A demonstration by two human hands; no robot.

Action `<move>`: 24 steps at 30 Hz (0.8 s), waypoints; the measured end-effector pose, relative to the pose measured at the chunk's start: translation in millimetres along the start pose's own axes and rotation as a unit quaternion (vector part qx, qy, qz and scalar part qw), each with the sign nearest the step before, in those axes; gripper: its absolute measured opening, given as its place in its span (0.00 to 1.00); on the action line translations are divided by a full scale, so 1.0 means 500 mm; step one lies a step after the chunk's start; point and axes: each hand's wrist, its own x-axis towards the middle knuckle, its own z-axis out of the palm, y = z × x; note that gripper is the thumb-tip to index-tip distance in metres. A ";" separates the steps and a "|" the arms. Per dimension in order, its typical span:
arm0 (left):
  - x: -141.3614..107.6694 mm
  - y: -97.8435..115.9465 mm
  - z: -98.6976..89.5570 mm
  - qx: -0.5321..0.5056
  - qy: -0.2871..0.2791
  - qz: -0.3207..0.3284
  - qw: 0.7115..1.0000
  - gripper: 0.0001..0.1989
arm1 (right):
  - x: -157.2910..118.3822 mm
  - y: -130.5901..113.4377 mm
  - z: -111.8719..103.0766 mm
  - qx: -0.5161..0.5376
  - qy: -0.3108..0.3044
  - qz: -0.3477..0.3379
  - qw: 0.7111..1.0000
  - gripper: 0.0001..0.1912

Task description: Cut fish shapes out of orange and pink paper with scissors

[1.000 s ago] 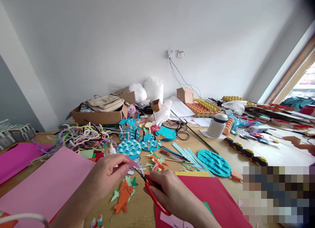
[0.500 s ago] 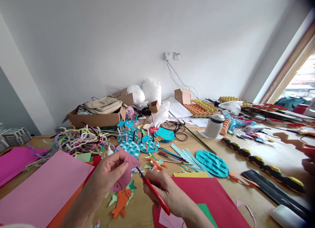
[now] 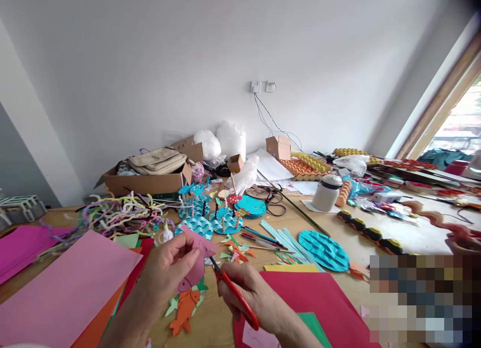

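Observation:
My left hand (image 3: 171,268) pinches a piece of pink paper (image 3: 196,272) with a fish outline drawn on it, between thumb and fingers. In my right hand (image 3: 250,288) are scissors (image 3: 237,294) with red handles, their dark blades at the right edge of the pink paper. Just below the pink piece lies an orange paper fish (image 3: 184,312), with green paper cutouts (image 3: 173,306) beside it. Under my right wrist, a red sheet (image 3: 315,298) carries a green piece (image 3: 314,328) and a pink piece (image 3: 257,335).
Large pink paper (image 3: 75,288) lies left. Tangled pipe cleaners (image 3: 124,210) and blue decorated discs (image 3: 195,227) stand behind my hands, near paper scraps (image 3: 236,250) and pens (image 3: 263,237). A lidded jar (image 3: 326,193) stands further right. Another person's hand (image 3: 462,243) is at the right edge.
The pink paper and my left hand have shifted slightly right. The scissors' handles look more spread. The other person's hand has moved left.

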 end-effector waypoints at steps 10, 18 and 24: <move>0.001 -0.005 0.015 -0.056 0.010 -0.071 0.996 0.11 | 0.011 0.030 0.026 0.088 0.006 -0.036 0.995 0.24; -0.006 -0.007 0.021 -0.070 0.022 -0.051 0.996 0.13 | 0.012 0.050 0.029 0.113 0.005 -0.026 0.993 0.26; -0.007 -0.003 0.026 -0.071 0.028 -0.055 0.996 0.13 | 0.014 0.043 0.033 0.130 -0.001 -0.029 0.991 0.29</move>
